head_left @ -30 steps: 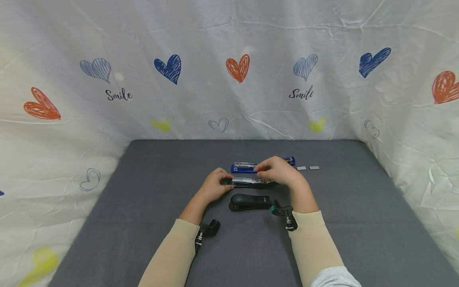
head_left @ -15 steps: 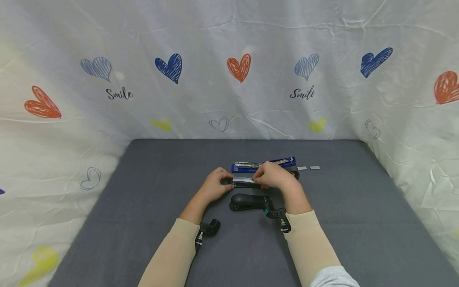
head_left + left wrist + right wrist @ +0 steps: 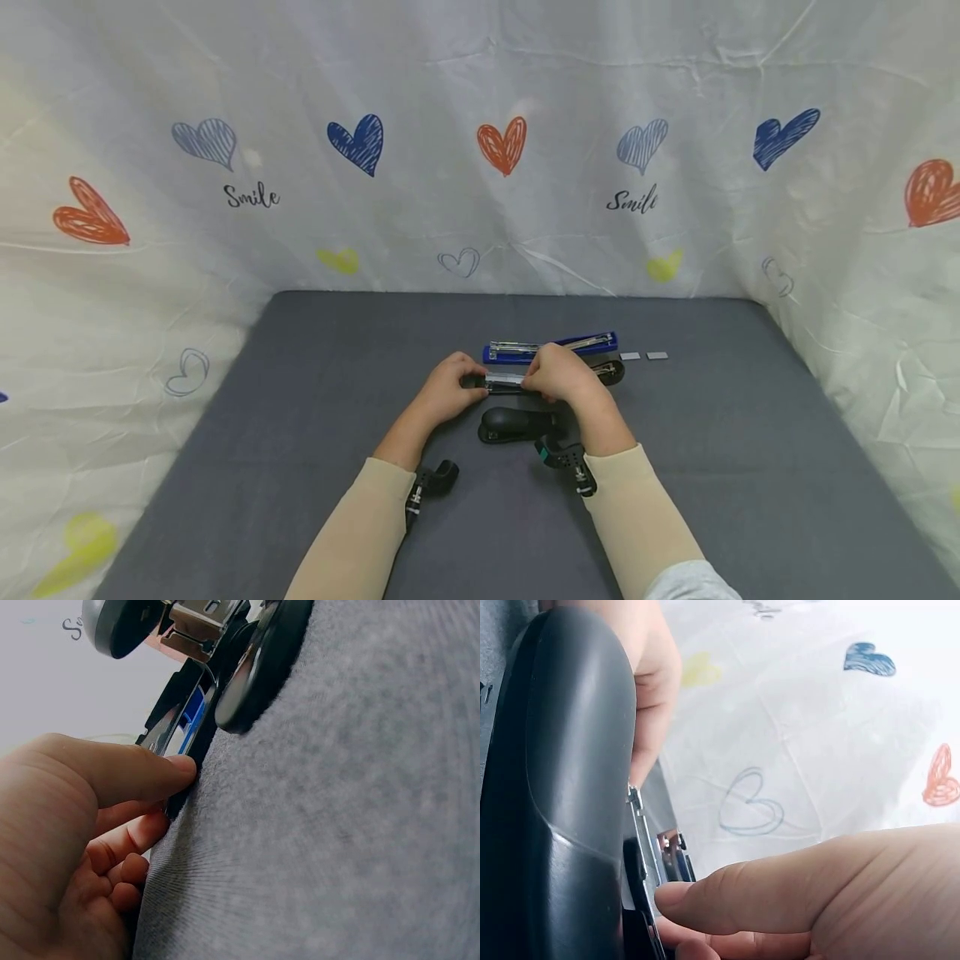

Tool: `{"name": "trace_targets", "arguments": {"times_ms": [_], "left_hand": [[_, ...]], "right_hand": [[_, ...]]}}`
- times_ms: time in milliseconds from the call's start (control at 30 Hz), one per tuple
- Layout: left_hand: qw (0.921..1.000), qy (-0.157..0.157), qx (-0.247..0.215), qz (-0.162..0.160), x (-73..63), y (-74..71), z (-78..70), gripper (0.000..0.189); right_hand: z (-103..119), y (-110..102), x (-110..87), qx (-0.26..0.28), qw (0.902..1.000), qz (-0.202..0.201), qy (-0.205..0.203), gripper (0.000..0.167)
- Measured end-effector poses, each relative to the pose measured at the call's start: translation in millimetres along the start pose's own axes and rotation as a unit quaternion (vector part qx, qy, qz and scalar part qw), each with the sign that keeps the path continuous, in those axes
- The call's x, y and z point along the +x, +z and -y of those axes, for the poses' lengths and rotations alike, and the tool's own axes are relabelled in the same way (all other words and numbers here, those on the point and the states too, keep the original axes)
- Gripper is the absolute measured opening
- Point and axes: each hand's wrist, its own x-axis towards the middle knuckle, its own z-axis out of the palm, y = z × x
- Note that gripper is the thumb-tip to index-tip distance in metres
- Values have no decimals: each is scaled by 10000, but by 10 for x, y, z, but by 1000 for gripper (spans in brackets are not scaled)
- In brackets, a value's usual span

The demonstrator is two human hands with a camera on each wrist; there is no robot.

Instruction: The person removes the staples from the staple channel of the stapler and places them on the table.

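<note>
A black stapler [image 3: 611, 372] lies folded open, its silvery magazine [image 3: 504, 379] facing up. At its left end my left hand [image 3: 444, 387] grips it between thumb and fingers; in the left wrist view the thumb [image 3: 142, 771] presses along its black edge. My right hand [image 3: 558, 372] pinches at the middle of the magazine, thumb [image 3: 705, 896] on the near side in the right wrist view. I cannot tell whether a strip of staples is between those fingers. Just in front lies a second black stapler [image 3: 513, 424], folded together, partly under the right wrist.
Behind the hands a blue stapler [image 3: 592, 342] lies opened out. Right of it are two small pale grey strips [image 3: 657, 356], apparently staples. The grey table [image 3: 337, 358] ends at a white curtain [image 3: 420, 208] printed with hearts.
My right hand has come down from above the stapler and slid left along its magazine, uncovering the stapler's right end. The left hand keeps its grip in place.
</note>
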Motion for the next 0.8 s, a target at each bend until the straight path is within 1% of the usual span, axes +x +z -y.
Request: {"name": "trace_targets", "arguments": {"times_ms": [133,267,400,633,800], "left_hand": [[10000,-2,-49,6,-2,8,15,30],[10000,7,-59,-6,4,11,17,30],[10000,1,-14,16,8,15,15,30],[10000,45,-12,-4,8,11,11,30],[10000,58,-38,-1,4,6,5,30]], "right_hand": [[27,21,-11,58,9996,-155,223,20],[86,50,-32,-60,9981,-362,492,29],[122,82,-18,-108,9964,-515,663,31],[87,83,17,144,9949,-532,850,33],[65,60,12,278,9951,-499,808,34]]}}
